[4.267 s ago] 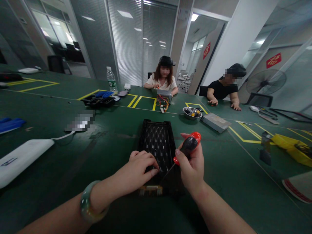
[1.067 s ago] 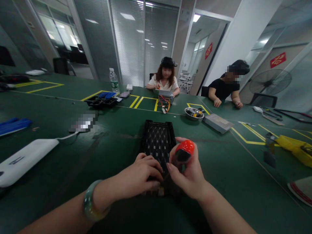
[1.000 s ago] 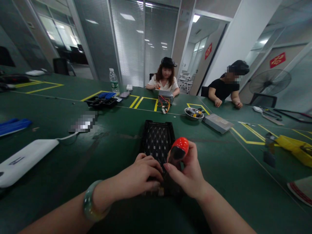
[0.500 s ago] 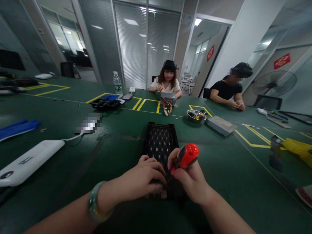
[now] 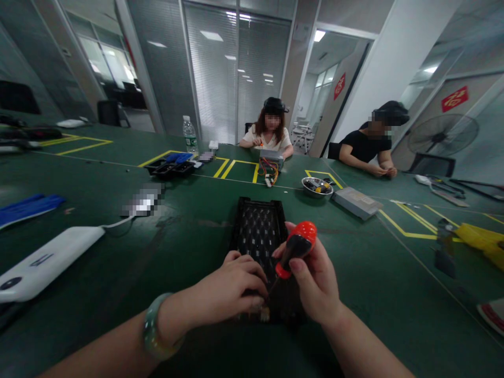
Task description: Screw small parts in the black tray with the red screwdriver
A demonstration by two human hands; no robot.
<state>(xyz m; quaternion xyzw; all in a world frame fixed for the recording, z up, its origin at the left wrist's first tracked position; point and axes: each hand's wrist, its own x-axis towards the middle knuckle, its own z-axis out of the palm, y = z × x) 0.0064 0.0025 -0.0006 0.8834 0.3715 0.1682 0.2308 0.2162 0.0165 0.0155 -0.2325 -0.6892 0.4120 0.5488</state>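
Note:
A black perforated case [image 5: 258, 231] lies flat on the green table [image 5: 118, 262] in front of me. My left hand [image 5: 228, 291], a green bangle on its wrist, rests curled on the near end of the case with its fingers pressed down. My right hand [image 5: 315, 283] is wrapped round a screwdriver [image 5: 295, 247] with a red and black handle. Its shaft slants down-left to the near end of the case, next to my left fingertips.
A white device [image 5: 43, 262] with a cable lies at left, blue items [image 5: 27, 206] beyond it. A metal bowl [image 5: 317, 186] and a grey drive [image 5: 356, 202] sit further back. Two people work at the far side. Yellow parts [image 5: 480, 236] lie at right.
The screwdriver handle has swung about in my right hand and now tilts up to the right, tip still at the case's near end. My left hand has stayed on the case.

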